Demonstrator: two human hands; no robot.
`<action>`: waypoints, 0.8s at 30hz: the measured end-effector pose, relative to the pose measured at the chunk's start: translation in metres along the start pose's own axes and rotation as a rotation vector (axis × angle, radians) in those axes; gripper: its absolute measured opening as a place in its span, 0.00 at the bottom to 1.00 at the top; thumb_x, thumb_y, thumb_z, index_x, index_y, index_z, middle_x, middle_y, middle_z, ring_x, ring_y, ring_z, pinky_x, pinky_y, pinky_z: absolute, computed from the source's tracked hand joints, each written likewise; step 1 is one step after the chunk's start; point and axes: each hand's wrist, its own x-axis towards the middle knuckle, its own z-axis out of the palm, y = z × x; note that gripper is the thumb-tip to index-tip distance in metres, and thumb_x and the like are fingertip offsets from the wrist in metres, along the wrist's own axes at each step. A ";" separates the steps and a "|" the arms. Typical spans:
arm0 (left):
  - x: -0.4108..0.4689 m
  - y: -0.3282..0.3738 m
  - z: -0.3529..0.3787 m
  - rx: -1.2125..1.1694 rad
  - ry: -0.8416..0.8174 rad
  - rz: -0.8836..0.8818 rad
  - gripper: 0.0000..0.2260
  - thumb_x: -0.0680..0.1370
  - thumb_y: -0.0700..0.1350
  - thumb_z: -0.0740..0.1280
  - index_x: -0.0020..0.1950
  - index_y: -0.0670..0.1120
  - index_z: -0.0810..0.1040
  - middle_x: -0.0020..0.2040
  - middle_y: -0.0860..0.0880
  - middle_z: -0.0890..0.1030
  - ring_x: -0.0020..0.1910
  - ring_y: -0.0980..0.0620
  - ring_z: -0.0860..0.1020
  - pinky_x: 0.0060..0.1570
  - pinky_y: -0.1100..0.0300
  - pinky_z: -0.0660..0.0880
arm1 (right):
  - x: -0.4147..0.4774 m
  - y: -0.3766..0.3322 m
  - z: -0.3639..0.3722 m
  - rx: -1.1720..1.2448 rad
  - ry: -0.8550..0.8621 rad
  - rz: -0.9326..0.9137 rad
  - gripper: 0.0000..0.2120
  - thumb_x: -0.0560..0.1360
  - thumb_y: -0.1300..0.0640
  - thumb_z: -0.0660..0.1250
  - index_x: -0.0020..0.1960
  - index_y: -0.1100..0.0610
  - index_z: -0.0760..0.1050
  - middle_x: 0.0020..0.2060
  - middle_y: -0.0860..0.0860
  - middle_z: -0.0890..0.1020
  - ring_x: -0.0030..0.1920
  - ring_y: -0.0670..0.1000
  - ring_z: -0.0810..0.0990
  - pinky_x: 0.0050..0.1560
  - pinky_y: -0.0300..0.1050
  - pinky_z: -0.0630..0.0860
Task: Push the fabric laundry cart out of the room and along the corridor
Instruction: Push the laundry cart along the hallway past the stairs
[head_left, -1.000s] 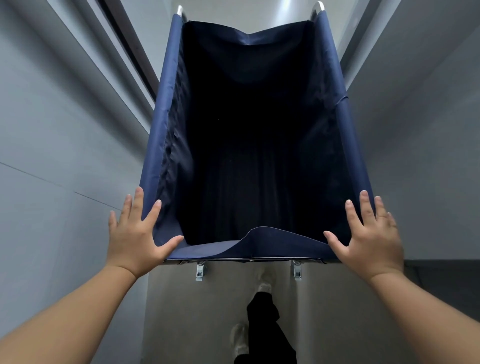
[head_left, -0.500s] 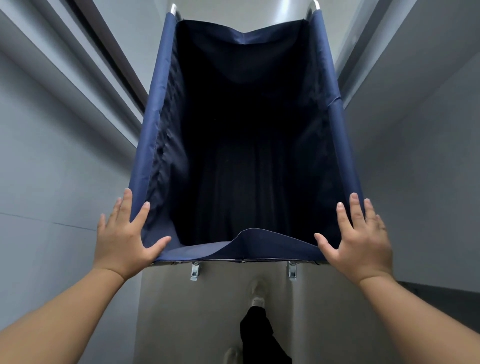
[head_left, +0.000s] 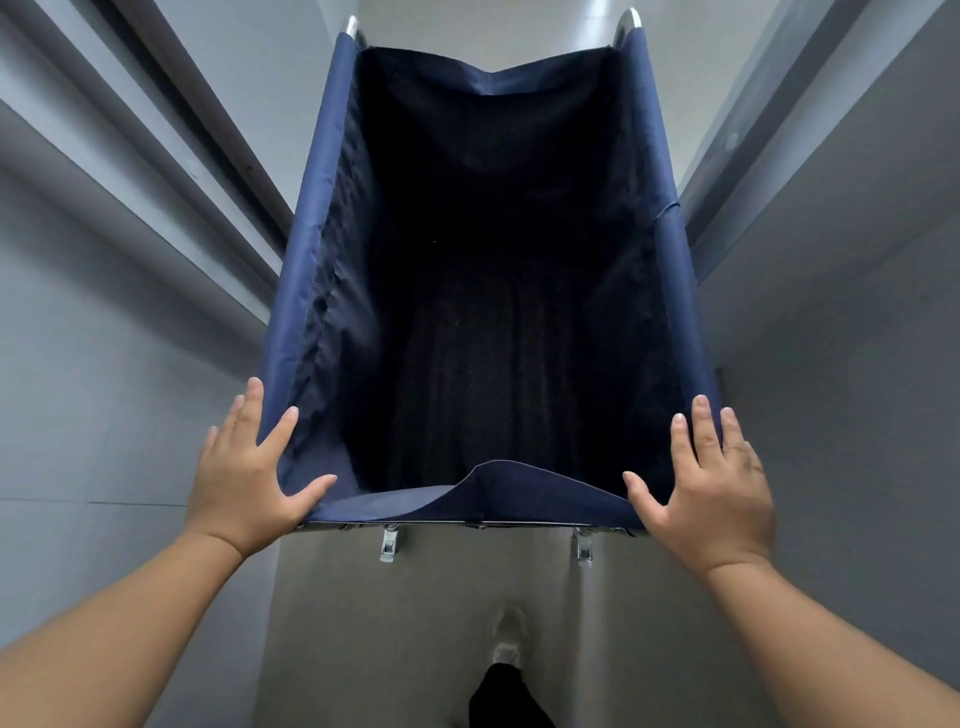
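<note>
Seen from above: a dark blue fabric laundry cart (head_left: 483, 291), filling the middle of a narrow corridor, with grey walls (head_left: 104, 364) close on both sides. Deep and dark inside – cannot tell if anything lies at the bottom. Shiny metal frame tips (head_left: 630, 21) poking out at the two far corners of the cart. Blue cloth folded over the near edge, with a soft bump in the middle.

Left hand (head_left: 249, 480) flat on the near left corner of the cart, fingers spread wide, thumb lying along the near edge – pressing, not wrapped around anything. Right hand (head_left: 709, 480) the same on the near right corner, fingers spread and pointing forward, thumb on the cloth.

Two small metal clips (head_left: 389, 543) hanging just under the near edge. Below them, pale grey floor (head_left: 363, 623), and one light shoe (head_left: 506, 649) with a black trouser leg (head_left: 506, 699) behind it.
</note>
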 end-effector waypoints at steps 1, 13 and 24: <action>0.005 0.001 -0.001 -0.008 -0.001 -0.005 0.41 0.67 0.69 0.63 0.69 0.39 0.77 0.80 0.35 0.58 0.75 0.30 0.64 0.64 0.29 0.67 | 0.006 0.001 0.001 -0.001 -0.002 -0.002 0.37 0.74 0.37 0.59 0.68 0.66 0.75 0.72 0.63 0.72 0.70 0.69 0.72 0.62 0.65 0.74; 0.079 -0.001 -0.002 -0.031 -0.007 -0.009 0.42 0.67 0.69 0.63 0.70 0.40 0.75 0.82 0.37 0.55 0.76 0.30 0.62 0.68 0.31 0.65 | 0.077 0.003 0.016 0.020 0.003 0.012 0.37 0.74 0.37 0.59 0.70 0.66 0.72 0.74 0.62 0.71 0.72 0.68 0.70 0.63 0.65 0.73; 0.169 -0.005 -0.007 -0.033 0.003 0.031 0.42 0.68 0.69 0.63 0.69 0.39 0.76 0.81 0.37 0.56 0.76 0.31 0.63 0.67 0.31 0.67 | 0.154 0.002 0.030 0.019 0.001 0.040 0.37 0.74 0.38 0.59 0.71 0.66 0.71 0.73 0.62 0.71 0.72 0.68 0.70 0.62 0.65 0.74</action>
